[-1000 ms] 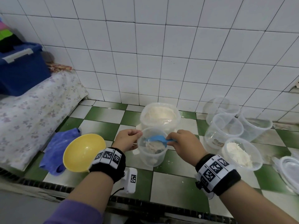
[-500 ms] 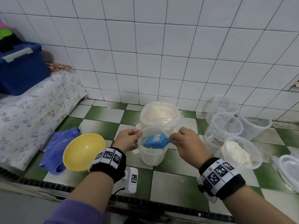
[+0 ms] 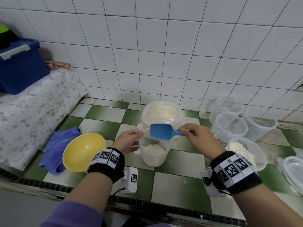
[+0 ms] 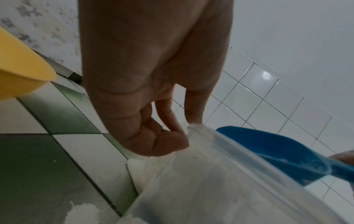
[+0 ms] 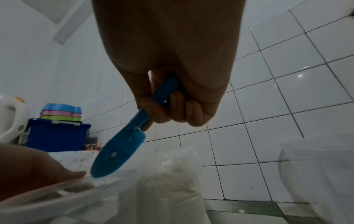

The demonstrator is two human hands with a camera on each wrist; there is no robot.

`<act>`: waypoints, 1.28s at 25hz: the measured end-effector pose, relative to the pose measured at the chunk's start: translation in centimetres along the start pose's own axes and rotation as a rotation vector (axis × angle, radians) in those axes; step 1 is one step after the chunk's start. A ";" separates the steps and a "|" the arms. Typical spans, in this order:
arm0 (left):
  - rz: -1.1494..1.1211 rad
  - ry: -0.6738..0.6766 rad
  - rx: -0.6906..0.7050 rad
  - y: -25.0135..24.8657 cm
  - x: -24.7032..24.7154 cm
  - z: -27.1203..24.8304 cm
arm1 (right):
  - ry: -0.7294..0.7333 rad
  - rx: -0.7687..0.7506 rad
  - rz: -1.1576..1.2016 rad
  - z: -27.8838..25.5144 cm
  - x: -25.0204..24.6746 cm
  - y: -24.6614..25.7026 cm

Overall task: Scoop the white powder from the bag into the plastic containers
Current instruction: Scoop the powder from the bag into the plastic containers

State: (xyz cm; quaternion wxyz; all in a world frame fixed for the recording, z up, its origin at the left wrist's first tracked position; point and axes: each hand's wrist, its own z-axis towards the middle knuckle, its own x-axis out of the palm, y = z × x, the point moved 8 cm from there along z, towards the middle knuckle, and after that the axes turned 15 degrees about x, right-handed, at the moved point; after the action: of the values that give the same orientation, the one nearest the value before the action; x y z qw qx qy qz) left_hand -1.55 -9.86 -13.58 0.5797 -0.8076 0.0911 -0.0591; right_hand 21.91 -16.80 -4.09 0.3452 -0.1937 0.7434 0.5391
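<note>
Since half a second ago my blue plastic scoop (image 3: pixel 161 133) has lifted out of the container mouth and turned, so it now sits above the rim, bowl facing up and looking empty.

Largest first: the green-and-white checkered tile counter (image 3: pixel 180 185) carries everything. At its back stands the clear plastic bag of white powder (image 3: pixel 161 113), open and nearly full. Just in front of it is the clear round plastic container (image 3: pixel 154 153) I am filling, with a low heap of powder at the bottom. Off to the right another clear tub holding powder (image 3: pixel 246 153) sits near several empty ones, and a yellow plastic bowl (image 3: pixel 83 151) lies to the left.

I judge the tipping step done and the return trip beginning: the next move calls for carrying the scoop back over the bag and digging in (without dragging the bag's loose edge).

My left hand (image 3: pixel 129 141) pinches the container's rim between thumb and fingertips (image 4: pixel 172 142), the other fingers curled. My right hand (image 3: pixel 198 138) has its fingers wrapped narrowly round the scoop's handle, thumb pressing along it.
</note>
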 end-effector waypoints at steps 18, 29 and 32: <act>0.174 0.103 0.074 -4.5 1.1 4.5 | -0.235 -0.088 -0.868 4.8 -0.4 4.7; 0.227 0.233 0.071 -5.0 2.9 5.7 | 0.077 0.148 -0.376 9.9 2.3 1.4; 0.250 0.260 0.070 -5.2 3.1 5.9 | 0.111 0.211 -0.236 10.4 3.0 0.5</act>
State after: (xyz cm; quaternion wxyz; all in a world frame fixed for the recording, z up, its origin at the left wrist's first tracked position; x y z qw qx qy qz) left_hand 3.02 -3.48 -10.61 0.5937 -0.7547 0.2630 -0.0934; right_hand 22.70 -6.60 -7.81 0.3830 -0.2720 0.7860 0.4020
